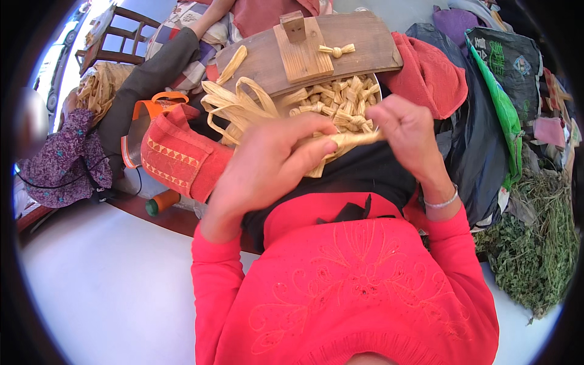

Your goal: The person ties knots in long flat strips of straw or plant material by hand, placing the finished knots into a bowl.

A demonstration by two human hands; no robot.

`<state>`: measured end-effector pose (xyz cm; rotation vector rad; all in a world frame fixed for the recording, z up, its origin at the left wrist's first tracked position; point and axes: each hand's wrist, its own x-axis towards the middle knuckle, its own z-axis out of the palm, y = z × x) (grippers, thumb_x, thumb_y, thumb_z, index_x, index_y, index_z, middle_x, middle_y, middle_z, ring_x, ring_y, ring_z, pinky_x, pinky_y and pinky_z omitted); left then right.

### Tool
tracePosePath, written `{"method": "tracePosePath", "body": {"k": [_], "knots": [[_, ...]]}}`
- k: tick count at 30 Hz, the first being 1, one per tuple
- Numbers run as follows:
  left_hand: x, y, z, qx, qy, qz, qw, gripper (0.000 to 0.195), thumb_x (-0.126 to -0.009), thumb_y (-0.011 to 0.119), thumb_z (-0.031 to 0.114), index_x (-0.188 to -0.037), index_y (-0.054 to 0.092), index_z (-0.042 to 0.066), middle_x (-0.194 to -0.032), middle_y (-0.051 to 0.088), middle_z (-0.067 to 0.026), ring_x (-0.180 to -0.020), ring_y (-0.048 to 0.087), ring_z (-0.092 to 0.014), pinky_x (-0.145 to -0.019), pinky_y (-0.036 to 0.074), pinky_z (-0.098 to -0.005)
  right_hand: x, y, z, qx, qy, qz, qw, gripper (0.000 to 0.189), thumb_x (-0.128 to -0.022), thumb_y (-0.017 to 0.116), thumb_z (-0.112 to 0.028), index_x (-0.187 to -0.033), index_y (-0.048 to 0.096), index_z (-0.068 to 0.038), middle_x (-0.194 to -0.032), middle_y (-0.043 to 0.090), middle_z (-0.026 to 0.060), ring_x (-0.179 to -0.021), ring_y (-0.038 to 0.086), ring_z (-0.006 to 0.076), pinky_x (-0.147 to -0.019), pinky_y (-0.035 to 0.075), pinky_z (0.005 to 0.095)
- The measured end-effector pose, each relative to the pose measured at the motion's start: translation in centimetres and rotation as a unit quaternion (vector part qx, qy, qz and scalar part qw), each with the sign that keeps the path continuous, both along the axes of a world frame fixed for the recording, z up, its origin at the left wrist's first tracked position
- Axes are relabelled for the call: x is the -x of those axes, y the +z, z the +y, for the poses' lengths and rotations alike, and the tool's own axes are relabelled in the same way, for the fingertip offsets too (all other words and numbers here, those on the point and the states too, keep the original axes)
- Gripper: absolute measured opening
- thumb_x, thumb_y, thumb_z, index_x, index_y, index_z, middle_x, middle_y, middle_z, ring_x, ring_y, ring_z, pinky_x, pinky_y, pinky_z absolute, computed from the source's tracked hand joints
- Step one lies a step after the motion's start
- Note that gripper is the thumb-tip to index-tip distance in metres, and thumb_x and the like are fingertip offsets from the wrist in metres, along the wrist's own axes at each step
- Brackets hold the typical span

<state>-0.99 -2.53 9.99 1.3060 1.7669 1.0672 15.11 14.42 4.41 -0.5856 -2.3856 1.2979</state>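
A twisted pale yellow strip (pixel 358 138) is stretched between my two hands, above my lap. My left hand (pixel 269 159) pinches one end between thumb and fingers, with flat strip tails hanging below. The other end is gripped by the curled fingers of my right hand (pixel 408 130), which is slightly blurred. Just beyond them is a round container (pixel 378 86) full of knotted strips (pixel 351 98). Long looped loose strips (pixel 242 107) lie left of it, partly behind my left hand. A wooden board (pixel 365 32) rests over the container's far side, carrying a single knot (pixel 336 51).
An upright wooden block (pixel 293 27) stands on the board. Red towels (pixel 424 75) lie on both sides. A thread spool (pixel 163 202) is at left, near another person's patterned sleeve (pixel 75 130). Black plastic bags (pixel 474 132) and bundled green plants (pixel 534 242) are at right.
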Motion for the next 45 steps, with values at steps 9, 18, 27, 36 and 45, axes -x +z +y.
{"method": "tracePosePath", "body": {"k": [9,18,27,36,45], "knots": [[-0.3,1.2,-1.1,-0.110,-0.003,-0.248,0.962,0.030,-0.090,0.060,0.028,-0.095,0.062,-0.002,-0.074,0.061,-0.0059,-0.068,0.061,-0.014,-0.057,0.044,-0.0303,0.7,6.0,-5.6,0.209,0.296,0.208,0.909,0.019,-0.090,0.056,-0.007,-0.106,0.065,-0.003,-0.070,0.059,0.0049,-0.058,0.058,0.0175,-0.051,0.047,0.0290],[-3.4,-9.3,0.0,-0.044,0.167,-0.467,0.867,0.030,-0.092,0.055,0.011,-0.121,0.052,0.002,-0.072,0.048,0.0052,-0.057,0.040,-0.001,-0.048,0.029,-0.0165,4.7,-3.9,-4.1,-0.226,-0.029,0.083,0.970,0.007,-0.077,0.066,-0.016,-0.078,0.062,-0.010,-0.065,0.059,0.0055,-0.058,0.059,0.0243,-0.050,0.043,0.0338],[-1.4,-9.2,-4.2,0.003,0.089,0.269,0.959,0.014,-0.086,0.059,0.004,-0.099,0.062,0.004,-0.079,0.061,-0.0120,-0.070,0.061,-0.028,-0.060,0.047,-0.0351,4.0,-6.4,-6.0,-0.006,0.069,-0.016,0.997,0.027,-0.085,0.062,-0.028,-0.067,0.060,-0.008,-0.067,0.060,0.0077,-0.063,0.060,0.0257,-0.057,0.045,0.0354],[-2.9,-11.5,-0.6,-0.258,0.170,0.231,0.923,0.033,-0.071,0.065,-0.005,-0.104,0.064,0.003,-0.093,0.062,-0.0157,-0.082,0.062,-0.033,-0.071,0.051,-0.0366,2.8,-7.6,-5.9,0.718,0.085,0.022,0.691,0.026,-0.095,0.055,-0.024,-0.113,0.063,-0.007,-0.104,0.064,0.0002,-0.092,0.060,0.0099,-0.080,0.049,0.0289],[-2.4,-6.7,0.8,-0.084,0.106,0.166,0.977,0.029,-0.085,0.062,0.015,-0.110,0.056,0.002,-0.094,0.060,-0.0182,-0.087,0.061,-0.033,-0.071,0.049,-0.0372,3.4,-4.9,-4.1,0.394,0.016,0.111,0.912,0.013,-0.086,0.057,0.000,-0.093,0.067,0.004,-0.120,0.052,0.0050,-0.095,0.055,0.0104,-0.081,0.045,0.0239]]}}
